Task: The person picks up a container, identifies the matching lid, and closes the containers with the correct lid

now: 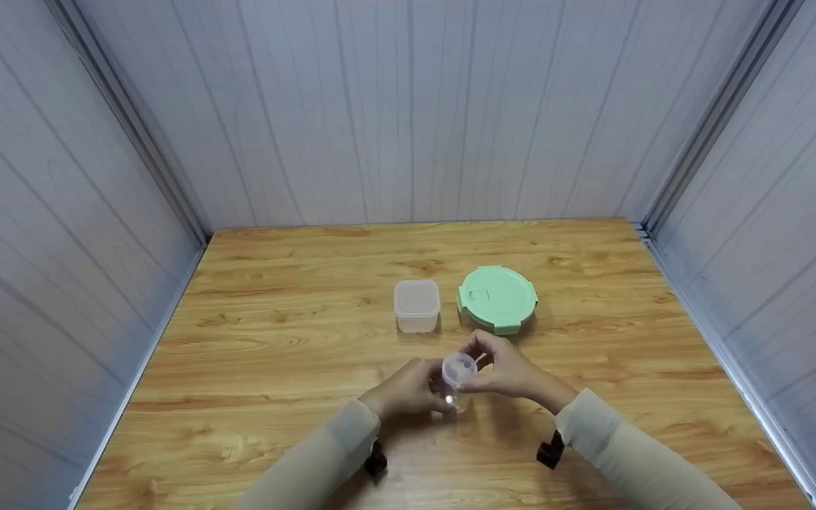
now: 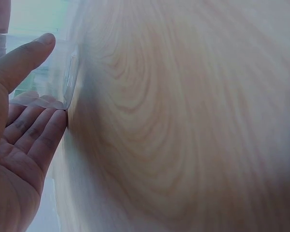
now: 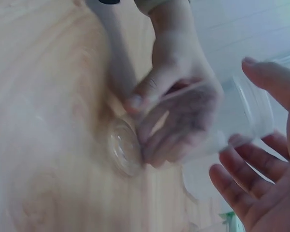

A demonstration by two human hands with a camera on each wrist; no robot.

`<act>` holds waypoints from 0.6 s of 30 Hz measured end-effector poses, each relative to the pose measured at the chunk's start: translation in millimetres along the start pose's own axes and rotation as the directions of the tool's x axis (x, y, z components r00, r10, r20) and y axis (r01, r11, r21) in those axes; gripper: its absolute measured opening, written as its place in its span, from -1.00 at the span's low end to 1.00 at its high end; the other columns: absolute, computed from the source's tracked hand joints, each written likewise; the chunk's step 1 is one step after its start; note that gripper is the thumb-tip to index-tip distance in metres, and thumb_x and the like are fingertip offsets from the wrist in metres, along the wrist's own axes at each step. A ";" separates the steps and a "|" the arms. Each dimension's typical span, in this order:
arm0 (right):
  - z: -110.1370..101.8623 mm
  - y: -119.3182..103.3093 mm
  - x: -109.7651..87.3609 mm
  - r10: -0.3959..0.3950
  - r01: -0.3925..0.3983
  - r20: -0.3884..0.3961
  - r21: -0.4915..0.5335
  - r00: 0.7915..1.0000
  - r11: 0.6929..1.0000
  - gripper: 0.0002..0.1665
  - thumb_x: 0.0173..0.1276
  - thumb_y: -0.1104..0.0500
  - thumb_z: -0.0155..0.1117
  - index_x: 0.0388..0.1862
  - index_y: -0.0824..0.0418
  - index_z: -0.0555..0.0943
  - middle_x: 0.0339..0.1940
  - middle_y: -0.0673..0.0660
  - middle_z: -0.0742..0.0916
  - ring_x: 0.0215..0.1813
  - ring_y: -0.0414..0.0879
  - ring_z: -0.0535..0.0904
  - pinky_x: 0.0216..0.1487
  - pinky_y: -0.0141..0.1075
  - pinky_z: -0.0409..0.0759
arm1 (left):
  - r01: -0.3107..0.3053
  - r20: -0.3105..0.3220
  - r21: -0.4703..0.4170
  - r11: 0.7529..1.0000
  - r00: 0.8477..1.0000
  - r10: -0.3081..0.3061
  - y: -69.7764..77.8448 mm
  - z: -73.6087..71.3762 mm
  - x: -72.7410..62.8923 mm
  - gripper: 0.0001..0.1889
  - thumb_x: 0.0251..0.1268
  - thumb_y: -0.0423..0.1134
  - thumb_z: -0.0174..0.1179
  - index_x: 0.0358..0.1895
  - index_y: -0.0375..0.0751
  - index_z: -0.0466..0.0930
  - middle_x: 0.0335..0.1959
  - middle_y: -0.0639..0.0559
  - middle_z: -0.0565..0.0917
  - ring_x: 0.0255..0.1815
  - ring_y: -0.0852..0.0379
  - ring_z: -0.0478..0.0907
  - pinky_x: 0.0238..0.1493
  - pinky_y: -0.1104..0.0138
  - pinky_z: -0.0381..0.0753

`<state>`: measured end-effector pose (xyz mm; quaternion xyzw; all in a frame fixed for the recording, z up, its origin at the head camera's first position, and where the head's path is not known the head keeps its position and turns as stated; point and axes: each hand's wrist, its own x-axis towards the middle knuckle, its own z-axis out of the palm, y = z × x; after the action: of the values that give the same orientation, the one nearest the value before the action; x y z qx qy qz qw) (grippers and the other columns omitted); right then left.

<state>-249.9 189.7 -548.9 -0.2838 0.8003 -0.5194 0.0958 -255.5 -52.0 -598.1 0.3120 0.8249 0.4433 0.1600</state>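
Note:
A clear jar (image 1: 457, 402) with a translucent round lid (image 1: 460, 369) stands upright near the table's front. My left hand (image 1: 406, 388) grips its body from the left, the thumb along one side and the fingers behind, as the left wrist view of the clear jar wall (image 2: 50, 72) shows. At the top, my right hand (image 1: 506, 368) holds the lid's rim (image 3: 255, 108) between thumb and fingers. In the right wrist view the jar's base (image 3: 125, 149) is close to the tabletop; I cannot tell whether it touches.
Behind the jar sits a translucent square container (image 1: 417, 306) with a lid. To its right is a round container with a green clip lid (image 1: 499, 297). The wooden table (image 1: 252, 354) is bounded by pale panels at the back and both sides.

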 end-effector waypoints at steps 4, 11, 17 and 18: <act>8.1 -3.3 -4.1 0.014 -0.015 -0.063 -0.017 0.998 1.000 -0.38 0.14 0.19 0.76 0.03 0.36 0.56 -0.02 0.23 0.77 0.01 -0.17 0.67 0.04 -0.18 0.77 | 0.014 0.000 -0.008 1.000 1.000 -0.014 1.1 -0.2 -0.7 -0.35 0.07 -0.32 0.67 0.31 -0.13 0.69 -0.11 0.18 0.79 -0.19 0.36 0.63 0.00 0.41 0.69; 6.9 -5.2 -3.0 0.016 -0.018 -0.047 -0.044 0.999 0.999 -0.35 0.14 0.15 0.77 0.05 0.33 0.56 -0.01 0.21 0.76 0.00 -0.16 0.67 0.05 -0.18 0.76 | 0.020 -0.005 -0.023 1.000 1.000 -0.020 1.0 -0.6 -1.0 -0.34 0.07 -0.32 0.68 0.31 -0.12 0.70 -0.10 0.17 0.81 -0.18 0.35 0.65 0.01 0.40 0.70; -7.5 -2.1 3.7 -0.031 0.037 0.106 -0.055 0.994 0.998 -0.27 0.16 0.15 0.75 0.24 0.36 0.61 0.13 0.25 0.75 0.15 -0.12 0.64 0.20 -0.15 0.68 | 0.034 0.001 -0.023 0.999 0.999 -0.034 1.8 0.2 -0.8 -0.35 0.07 -0.31 0.68 0.30 -0.09 0.70 0.02 0.14 0.82 -0.07 0.32 0.68 0.15 0.38 0.69; -9.7 -2.3 5.0 -0.036 0.044 0.132 -0.054 0.991 0.998 -0.25 0.17 0.15 0.74 0.27 0.37 0.62 0.15 0.26 0.76 0.16 -0.11 0.63 0.22 -0.14 0.67 | 0.032 0.002 -0.019 0.999 0.999 -0.032 1.8 0.5 -0.5 -0.35 0.07 -0.31 0.67 0.30 -0.10 0.70 0.04 0.13 0.82 -0.05 0.32 0.69 0.17 0.37 0.69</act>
<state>-257.5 193.8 -541.8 -0.3359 0.8008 -0.4786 0.1294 -254.1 -51.4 -596.9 0.2974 0.8255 0.4484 0.1707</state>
